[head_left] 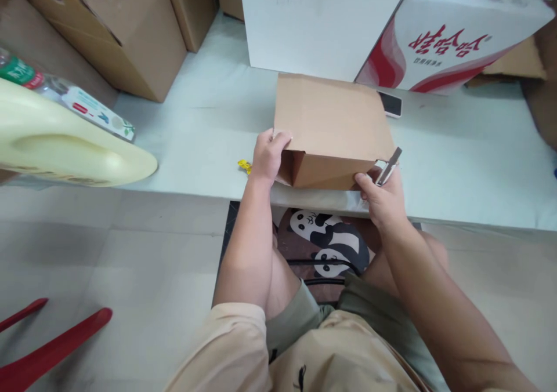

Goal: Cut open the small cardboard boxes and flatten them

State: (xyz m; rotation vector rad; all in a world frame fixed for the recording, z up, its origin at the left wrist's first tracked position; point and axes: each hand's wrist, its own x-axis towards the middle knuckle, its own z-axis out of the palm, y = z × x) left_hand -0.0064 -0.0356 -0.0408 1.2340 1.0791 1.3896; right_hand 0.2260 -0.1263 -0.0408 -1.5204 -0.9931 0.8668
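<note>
Carton (pixel 333 116): left hand (pixel 266 159) grip pinching edge, eight o'clock; right hand (pixel 386 199) grip on carton, slim tool (pixel 390 166), five o'clock. Risk: tool scratching carton, if grip slackens.

A hand could pass over the table (pixel 195 116) left of the carton (pixel 333 119), up to the pale jug (pixel 78 140); behind, the white box (pixel 313 24) blocks; rightward, past the phone (pixel 392 104) and the tool (pixel 389 166) jutting from the right hand (pixel 386 199), room widens
</note>
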